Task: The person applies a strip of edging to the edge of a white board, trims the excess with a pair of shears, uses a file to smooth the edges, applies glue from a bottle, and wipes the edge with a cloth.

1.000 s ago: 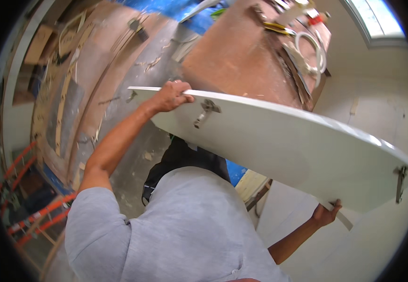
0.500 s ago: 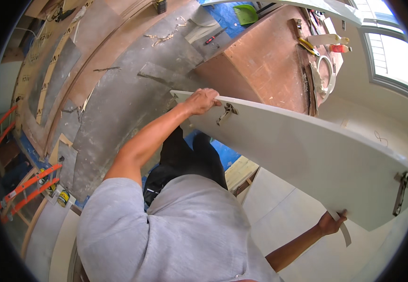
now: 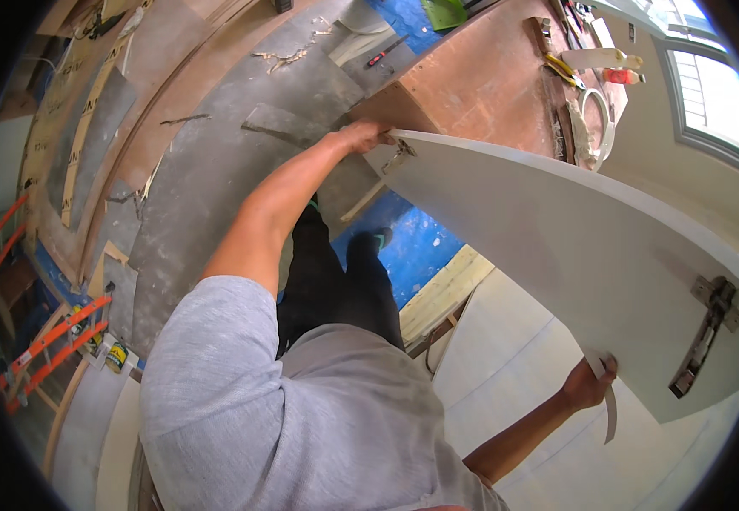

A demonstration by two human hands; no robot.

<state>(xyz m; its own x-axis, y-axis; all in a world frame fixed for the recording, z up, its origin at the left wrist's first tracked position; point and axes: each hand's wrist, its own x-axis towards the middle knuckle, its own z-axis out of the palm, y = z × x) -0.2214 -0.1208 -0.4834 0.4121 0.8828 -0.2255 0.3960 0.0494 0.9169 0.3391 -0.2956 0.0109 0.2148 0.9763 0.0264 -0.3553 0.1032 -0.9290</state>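
I hold a long, pale grey cabinet door (image 3: 506, 221), tilted across the right of the view. My left hand (image 3: 367, 136) is closed over its far left end, next to a metal hinge (image 3: 399, 157). Close to the right end sits a second metal hinge (image 3: 710, 328), its arm sticking out from the face. My right hand (image 3: 589, 383) is closed at the door's lower edge, with a thin pale strip (image 3: 611, 419) hanging from it. The right fingertips are partly hidden.
Past the door stands a brown wooden box (image 3: 463, 77) with pliers (image 3: 564, 71), bottles and a white roll on it. A screwdriver (image 3: 385, 53) and wood scraps lie on the grey floor. Blue sheeting (image 3: 412, 243) lies by my feet; an orange ladder (image 3: 54, 341) is at left.
The door's left end has swung away from me and to the right, with my left hand on it. My right hand has shifted slightly left and away, still with the strip.
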